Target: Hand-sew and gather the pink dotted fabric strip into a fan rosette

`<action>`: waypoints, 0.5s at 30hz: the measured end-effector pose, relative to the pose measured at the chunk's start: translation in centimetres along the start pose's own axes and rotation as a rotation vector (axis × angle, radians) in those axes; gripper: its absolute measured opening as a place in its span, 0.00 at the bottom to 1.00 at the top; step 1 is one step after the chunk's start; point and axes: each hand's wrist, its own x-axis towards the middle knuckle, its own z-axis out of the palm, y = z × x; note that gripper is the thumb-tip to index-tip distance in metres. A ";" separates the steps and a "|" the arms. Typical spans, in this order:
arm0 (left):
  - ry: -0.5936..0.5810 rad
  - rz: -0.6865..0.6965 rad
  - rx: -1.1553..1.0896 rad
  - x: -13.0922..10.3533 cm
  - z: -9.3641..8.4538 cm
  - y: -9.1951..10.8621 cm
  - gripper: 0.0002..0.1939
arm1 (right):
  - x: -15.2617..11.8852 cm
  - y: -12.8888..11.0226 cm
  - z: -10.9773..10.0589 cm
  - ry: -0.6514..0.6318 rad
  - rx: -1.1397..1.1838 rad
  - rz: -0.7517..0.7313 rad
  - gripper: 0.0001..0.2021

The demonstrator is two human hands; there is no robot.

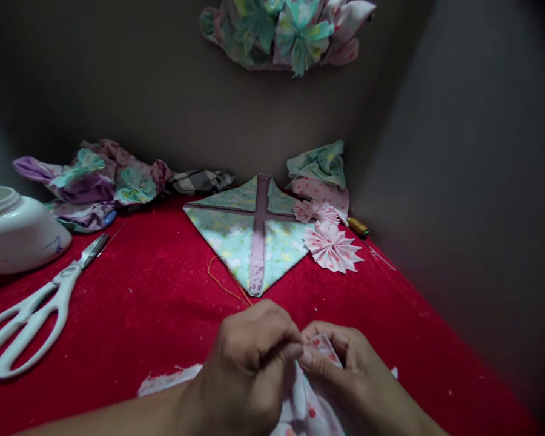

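Observation:
White cloth with red dots (320, 402) hangs in folds between my two hands at the bottom centre. My left hand (258, 357) is closed, thumb and forefinger pinched at the cloth's top edge; whether it holds anything else there is too small to tell. My right hand (345, 363) grips the same cloth between thumb and fingers, its fingertips touching those of my left hand. A frayed edge of pale cloth (170, 380) shows to the left, partly under my left forearm. Orange thread (227, 287) runs from behind my left hand toward the green patterned diamond (236, 233).
White scissors (57, 297) lie at left beside a white ceramic pot (22, 233). Pink pleated rosettes (331, 247) and a thread spool (358, 227) are right of the diamond. Fabric pieces (95, 175) line the grey wall; a flowered fabric piece (281, 36) hangs above the red cloth (154, 303).

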 end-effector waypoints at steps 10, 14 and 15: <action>-0.106 -0.634 -0.854 2.6 -2.7 0.1 0.19 | 0.2 -0.3 0.3 0.137 0.060 -0.014 0.15; 0.081 -0.655 -0.779 3.4 -4.4 0.7 0.11 | 0.1 -0.5 0.6 0.146 0.071 0.011 0.15; 0.162 -0.649 -0.727 3.8 -5.0 1.0 0.11 | 0.1 -0.5 0.6 0.146 0.071 0.012 0.14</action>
